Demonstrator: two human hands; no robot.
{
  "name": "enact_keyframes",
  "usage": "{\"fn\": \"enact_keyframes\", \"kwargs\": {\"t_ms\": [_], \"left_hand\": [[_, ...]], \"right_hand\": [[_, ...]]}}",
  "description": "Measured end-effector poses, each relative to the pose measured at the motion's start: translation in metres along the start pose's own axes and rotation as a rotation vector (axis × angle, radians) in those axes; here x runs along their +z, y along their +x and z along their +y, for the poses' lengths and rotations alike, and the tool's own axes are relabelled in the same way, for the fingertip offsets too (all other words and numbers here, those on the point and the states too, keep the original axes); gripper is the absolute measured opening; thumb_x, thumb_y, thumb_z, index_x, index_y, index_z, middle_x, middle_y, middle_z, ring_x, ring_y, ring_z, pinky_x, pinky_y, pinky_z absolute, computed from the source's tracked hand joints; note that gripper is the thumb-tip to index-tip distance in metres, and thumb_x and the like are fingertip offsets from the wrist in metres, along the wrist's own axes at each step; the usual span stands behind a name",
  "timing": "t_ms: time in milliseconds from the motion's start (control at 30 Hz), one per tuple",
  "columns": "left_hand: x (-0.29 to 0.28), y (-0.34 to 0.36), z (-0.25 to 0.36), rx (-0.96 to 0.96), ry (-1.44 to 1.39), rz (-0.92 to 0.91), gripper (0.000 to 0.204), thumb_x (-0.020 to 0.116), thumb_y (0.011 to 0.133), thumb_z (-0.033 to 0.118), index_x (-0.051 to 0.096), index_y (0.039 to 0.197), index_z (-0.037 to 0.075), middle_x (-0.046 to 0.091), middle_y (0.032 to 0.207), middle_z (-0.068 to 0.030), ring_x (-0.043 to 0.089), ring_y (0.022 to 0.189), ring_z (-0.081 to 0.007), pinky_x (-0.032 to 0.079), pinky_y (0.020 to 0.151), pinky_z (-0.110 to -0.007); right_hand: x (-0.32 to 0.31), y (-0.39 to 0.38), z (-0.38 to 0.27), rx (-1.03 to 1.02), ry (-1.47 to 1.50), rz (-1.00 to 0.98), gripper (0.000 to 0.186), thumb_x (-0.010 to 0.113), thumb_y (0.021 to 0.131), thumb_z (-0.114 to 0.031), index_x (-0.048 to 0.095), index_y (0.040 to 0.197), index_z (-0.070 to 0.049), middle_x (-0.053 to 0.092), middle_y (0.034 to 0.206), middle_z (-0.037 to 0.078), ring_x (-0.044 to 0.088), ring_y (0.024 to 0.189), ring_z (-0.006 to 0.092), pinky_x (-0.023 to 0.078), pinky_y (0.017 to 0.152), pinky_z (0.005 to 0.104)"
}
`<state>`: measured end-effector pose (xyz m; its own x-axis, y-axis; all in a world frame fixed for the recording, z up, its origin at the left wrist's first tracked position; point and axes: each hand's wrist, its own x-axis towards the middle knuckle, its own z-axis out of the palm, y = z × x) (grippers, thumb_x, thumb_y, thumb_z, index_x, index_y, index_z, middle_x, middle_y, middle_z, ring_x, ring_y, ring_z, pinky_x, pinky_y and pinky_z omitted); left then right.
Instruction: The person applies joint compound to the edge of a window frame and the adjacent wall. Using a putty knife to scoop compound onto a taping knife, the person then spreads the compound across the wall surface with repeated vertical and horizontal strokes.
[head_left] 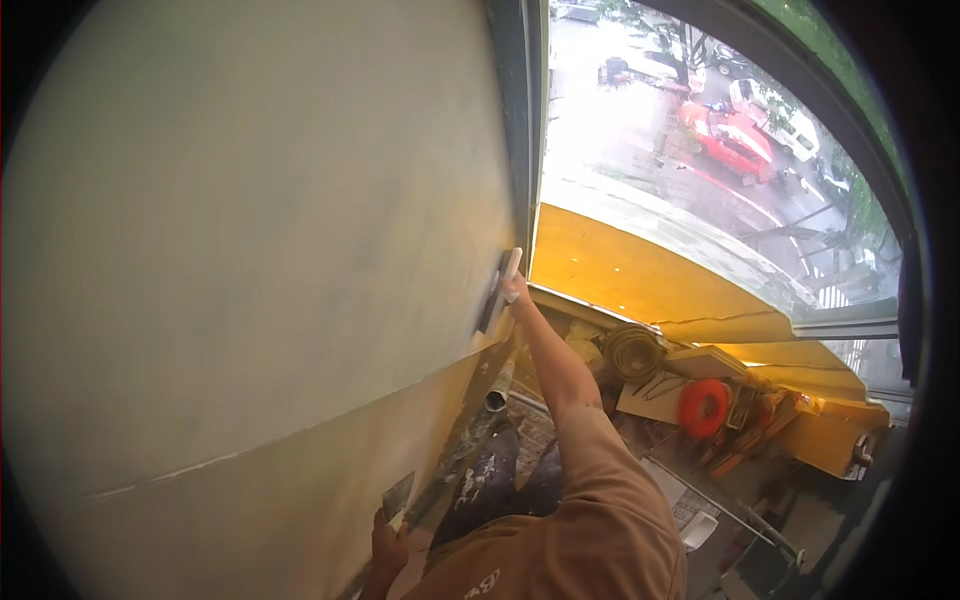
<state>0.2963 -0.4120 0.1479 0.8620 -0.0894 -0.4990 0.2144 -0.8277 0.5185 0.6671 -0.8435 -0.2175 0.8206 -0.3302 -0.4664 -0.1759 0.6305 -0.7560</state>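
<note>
At the wall's right edge, beside the window frame, my right hand (514, 290) is closed round the pale handle of a plastering trowel (492, 308). The trowel's long blade is seen nearly edge-on and lies against or very close to the grey plastered wall (300, 230). Low in the view, my left hand (388, 548) grips a putty knife (398, 494) with its broad, flat blade pointing up, near the lower part of the wall. Whether any plaster sits on either blade is too small to tell.
A wide window frame (522, 130) borders the wall, above a yellow ledge (640, 275). On the floor at right lie a coiled roll (632, 352), a red-orange ring (703, 408), boards and long poles. A pipe (498, 390) stands near my legs. Outside, far below, are parked vehicles.
</note>
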Motion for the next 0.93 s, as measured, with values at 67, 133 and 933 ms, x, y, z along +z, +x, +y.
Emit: {"fn": "enact_keyframes", "kwargs": {"t_ms": [67,133,933], "left_hand": [[0.003,0.002,0.006,0.058,-0.013,-0.009,0.056,0.06,0.092,0.013,0.038,0.136,-0.013,0.052,0.124,-0.0371,0.052,0.118,-0.0529,0.043,0.1,-0.051],[0.008,0.002,0.015,0.118,-0.031,-0.015,0.056,0.061,0.091,0.012,0.038,0.136,-0.012,0.052,0.124,-0.0367,0.052,0.117,-0.0537,0.043,0.1,-0.052],[0.072,-0.043,0.103,0.167,-0.251,0.359,0.06,0.074,0.088,0.021,0.046,0.137,0.001,0.062,0.101,-0.0246,0.058,0.076,-0.0333,0.047,0.071,-0.046]], "right_hand": [[0.006,-0.008,-0.021,-0.046,-0.092,0.03,0.025,0.062,0.079,-0.006,0.058,0.104,-0.006,0.056,0.077,-0.001,0.054,0.064,0.0129,0.043,0.057,0.03],[0.008,-0.016,-0.043,-0.126,-0.1,-0.026,0.027,0.063,0.079,-0.008,0.059,0.106,-0.005,0.057,0.08,0.0,0.055,0.068,0.0122,0.043,0.059,0.029],[0.254,-0.24,-0.428,-0.351,-0.266,-0.489,0.036,0.062,0.087,-0.007,0.057,0.112,0.018,0.067,0.1,0.024,0.072,0.084,0.0407,0.063,0.062,0.0489]]}}
